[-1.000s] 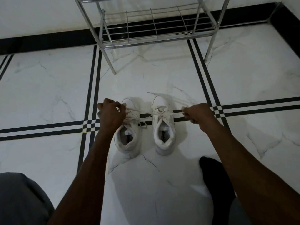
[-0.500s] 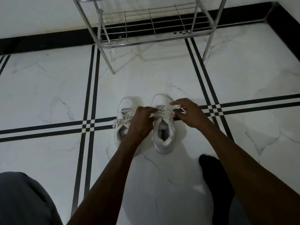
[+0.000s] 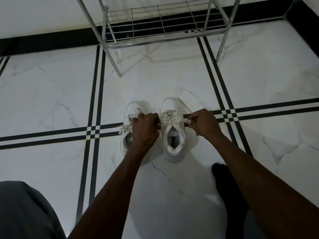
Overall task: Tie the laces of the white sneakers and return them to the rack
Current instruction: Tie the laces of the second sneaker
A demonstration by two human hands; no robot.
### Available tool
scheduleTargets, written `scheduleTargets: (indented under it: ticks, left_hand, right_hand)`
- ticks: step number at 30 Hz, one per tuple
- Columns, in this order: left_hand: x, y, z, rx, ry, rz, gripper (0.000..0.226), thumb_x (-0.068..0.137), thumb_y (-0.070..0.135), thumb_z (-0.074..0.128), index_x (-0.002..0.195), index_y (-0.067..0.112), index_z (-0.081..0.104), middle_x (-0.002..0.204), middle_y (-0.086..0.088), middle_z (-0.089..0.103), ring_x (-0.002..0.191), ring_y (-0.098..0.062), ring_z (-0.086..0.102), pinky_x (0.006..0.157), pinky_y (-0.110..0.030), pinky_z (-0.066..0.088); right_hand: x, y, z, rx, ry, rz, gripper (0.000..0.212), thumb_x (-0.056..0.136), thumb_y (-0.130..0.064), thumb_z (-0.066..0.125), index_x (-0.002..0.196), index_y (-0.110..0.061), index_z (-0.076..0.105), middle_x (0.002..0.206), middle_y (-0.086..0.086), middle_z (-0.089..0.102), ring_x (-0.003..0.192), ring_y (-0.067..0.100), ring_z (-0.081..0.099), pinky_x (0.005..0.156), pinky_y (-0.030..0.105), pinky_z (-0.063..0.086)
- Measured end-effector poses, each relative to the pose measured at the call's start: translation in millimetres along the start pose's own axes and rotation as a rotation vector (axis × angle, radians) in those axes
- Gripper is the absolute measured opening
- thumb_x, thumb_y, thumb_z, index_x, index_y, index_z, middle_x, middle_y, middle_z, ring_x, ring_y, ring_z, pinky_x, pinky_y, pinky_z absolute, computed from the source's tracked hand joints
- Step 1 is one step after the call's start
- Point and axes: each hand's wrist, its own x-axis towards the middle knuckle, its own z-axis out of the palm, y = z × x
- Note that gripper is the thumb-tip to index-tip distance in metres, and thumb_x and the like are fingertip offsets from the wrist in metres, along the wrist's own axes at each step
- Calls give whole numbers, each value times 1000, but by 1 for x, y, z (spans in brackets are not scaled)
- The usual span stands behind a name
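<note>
Two white sneakers stand side by side on the floor, toes pointing away from me. The right sneaker (image 3: 173,135) has its laces (image 3: 170,119) stretched sideways between my hands. My left hand (image 3: 146,128) is closed on one lace end at the shoe's left side and covers part of the left sneaker (image 3: 128,121). My right hand (image 3: 202,124) pinches the other lace end to the right of the shoe. The left sneaker's laces (image 3: 124,128) lie loosely knotted across its tongue.
A chrome wire shoe rack (image 3: 162,25) stands beyond the sneakers against the wall, its lowest shelf bare. The floor is white marble tile with black stripes (image 3: 96,94). My dark-socked foot (image 3: 227,190) rests at the lower right, my grey-clad knee (image 3: 22,213) at the lower left.
My hands came together over the right sneaker from a wide pull, then moved slightly apart again, each holding a lace end taut on either side of that shoe.
</note>
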Motion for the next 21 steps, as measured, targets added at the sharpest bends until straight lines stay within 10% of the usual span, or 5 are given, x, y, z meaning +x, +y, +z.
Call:
scheduleTargets:
  ticks: [15, 21]
  left_hand:
    - [-5, -8, -2, -76, -3, 52, 26, 89, 13, 72, 112, 21, 78, 105, -2, 78, 107, -33, 58, 86, -45, 47]
    - [-5, 11, 10, -180, -28, -46, 25, 96, 15, 62, 111, 25, 78, 111, -1, 77, 112, -33, 58, 88, -42, 38]
  right_hand:
    - [-3, -8, -3, -48, -122, -110, 24, 85, -3, 71, 109, -6, 74, 116, 15, 70, 99, 31, 71, 76, 39, 58]
    - [-9, -17, 3, -56, -41, -200, 7, 88, -11, 71, 87, -16, 76, 81, 0, 72, 60, 6, 59, 63, 32, 51]
